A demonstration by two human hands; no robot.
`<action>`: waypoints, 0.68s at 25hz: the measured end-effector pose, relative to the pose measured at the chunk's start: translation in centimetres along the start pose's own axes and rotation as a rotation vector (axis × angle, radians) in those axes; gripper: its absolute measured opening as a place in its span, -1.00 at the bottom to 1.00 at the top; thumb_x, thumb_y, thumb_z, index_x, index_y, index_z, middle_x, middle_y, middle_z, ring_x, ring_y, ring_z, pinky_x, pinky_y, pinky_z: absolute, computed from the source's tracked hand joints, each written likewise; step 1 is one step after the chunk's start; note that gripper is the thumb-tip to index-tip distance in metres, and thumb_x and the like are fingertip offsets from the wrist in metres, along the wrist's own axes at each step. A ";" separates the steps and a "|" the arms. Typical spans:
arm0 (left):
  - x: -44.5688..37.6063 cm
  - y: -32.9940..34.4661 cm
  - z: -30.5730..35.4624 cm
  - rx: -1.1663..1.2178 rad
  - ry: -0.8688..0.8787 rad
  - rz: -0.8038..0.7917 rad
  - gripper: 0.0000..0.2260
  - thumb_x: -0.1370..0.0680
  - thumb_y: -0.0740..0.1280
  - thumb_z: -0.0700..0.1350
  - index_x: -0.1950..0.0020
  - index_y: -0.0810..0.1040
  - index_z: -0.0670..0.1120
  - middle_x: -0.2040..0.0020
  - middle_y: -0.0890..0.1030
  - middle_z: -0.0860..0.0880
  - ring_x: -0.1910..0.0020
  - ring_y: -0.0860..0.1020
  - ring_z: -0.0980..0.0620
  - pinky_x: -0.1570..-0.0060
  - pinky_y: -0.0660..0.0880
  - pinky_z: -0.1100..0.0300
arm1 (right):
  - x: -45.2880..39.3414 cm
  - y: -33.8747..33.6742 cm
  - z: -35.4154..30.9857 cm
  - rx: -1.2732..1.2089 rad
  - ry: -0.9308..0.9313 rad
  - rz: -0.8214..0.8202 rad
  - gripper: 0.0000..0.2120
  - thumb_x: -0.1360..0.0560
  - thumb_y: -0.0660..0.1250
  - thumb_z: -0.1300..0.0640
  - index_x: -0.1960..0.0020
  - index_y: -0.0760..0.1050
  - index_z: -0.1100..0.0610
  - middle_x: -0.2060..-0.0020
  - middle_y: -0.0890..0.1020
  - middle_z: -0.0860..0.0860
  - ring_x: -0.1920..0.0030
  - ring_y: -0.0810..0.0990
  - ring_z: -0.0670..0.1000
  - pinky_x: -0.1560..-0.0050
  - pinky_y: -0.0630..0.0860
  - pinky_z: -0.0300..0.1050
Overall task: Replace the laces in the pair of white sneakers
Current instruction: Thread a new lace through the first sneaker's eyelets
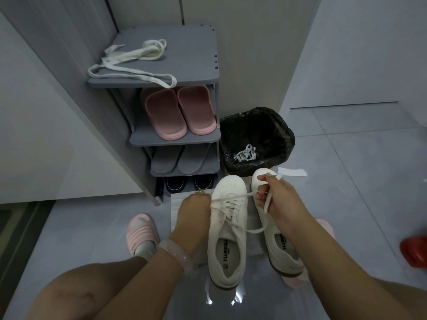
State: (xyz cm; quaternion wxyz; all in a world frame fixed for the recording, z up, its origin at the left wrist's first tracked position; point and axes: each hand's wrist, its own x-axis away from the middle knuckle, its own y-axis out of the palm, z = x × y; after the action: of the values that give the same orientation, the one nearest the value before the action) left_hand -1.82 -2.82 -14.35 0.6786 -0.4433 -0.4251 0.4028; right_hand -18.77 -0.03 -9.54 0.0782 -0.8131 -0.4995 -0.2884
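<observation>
Two white sneakers stand side by side on the floor in front of me. The left sneaker (227, 229) has a white lace (231, 200) threaded through its eyelets. My left hand (196, 210) curls against that shoe's left side at the lace rows. My right hand (277, 195) pinches the lace's free end and holds it taut to the right, above the right sneaker (276, 241), which shows no lace. A loose lace (136, 63) lies on top of the grey shoe rack (203, 72).
The rack holds pink slippers (179, 112), grey slippers (178, 160) and dark shoes below. A black-lined bin (256, 139) holding a discarded lace (245, 153) stands behind the sneakers. My feet wear pink slippers (142, 234). A red object (414, 251) lies at right.
</observation>
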 end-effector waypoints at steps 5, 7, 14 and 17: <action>-0.4 -3.2 -3.1 -0.080 -0.348 0.084 -0.79 -0.55 0.17 -0.13 -0.02 0.54 -0.20 -0.09 0.46 -0.13 -0.14 0.44 -0.14 -0.17 0.32 -0.01 | -0.1 -0.7 -1.3 0.016 -0.212 0.086 -0.63 -0.64 0.00 0.00 0.15 0.47 0.14 0.56 0.31 -0.07 0.57 0.27 -0.13 0.50 0.22 -0.26; -0.4 -3.8 -3.2 -0.031 -0.332 0.144 -0.79 -0.56 0.17 -0.12 0.02 0.54 -0.21 -0.06 0.47 -0.14 -0.11 0.46 -0.15 -0.13 0.35 0.01 | -0.1 -1.0 -1.8 0.016 -0.260 0.068 -0.60 -0.65 -0.02 -0.01 0.12 0.50 0.15 0.55 0.29 -0.07 0.55 0.24 -0.13 0.50 0.20 -0.27; 2.8 -1.4 3.3 0.103 0.235 -0.424 -0.73 -0.55 0.25 0.08 0.13 0.57 -0.09 0.14 0.57 -0.05 0.15 0.51 0.02 0.11 0.43 0.14 | 0.3 -0.5 -1.7 0.119 -0.192 -0.149 -0.73 -0.64 0.03 0.22 -0.10 0.47 0.00 0.43 0.43 -0.02 0.55 0.25 -0.15 0.51 0.17 -0.32; 3.4 -0.7 3.9 -0.045 0.122 -0.236 -0.71 -0.58 0.18 0.05 -0.05 0.53 -0.14 -0.08 0.55 -0.10 -0.06 0.51 -0.07 0.02 0.39 0.13 | 0.3 -0.6 -1.9 0.060 -0.157 -0.191 -0.64 -0.59 0.01 0.35 -0.06 0.49 0.02 0.34 0.53 0.01 0.55 0.29 -0.14 0.54 0.19 -0.32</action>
State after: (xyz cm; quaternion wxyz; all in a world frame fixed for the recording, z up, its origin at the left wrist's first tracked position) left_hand -4.33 1.12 -12.01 0.7359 -0.4290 -0.4410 0.2828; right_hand -19.95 -0.25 -7.95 0.0352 -0.7792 -0.5878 -0.2147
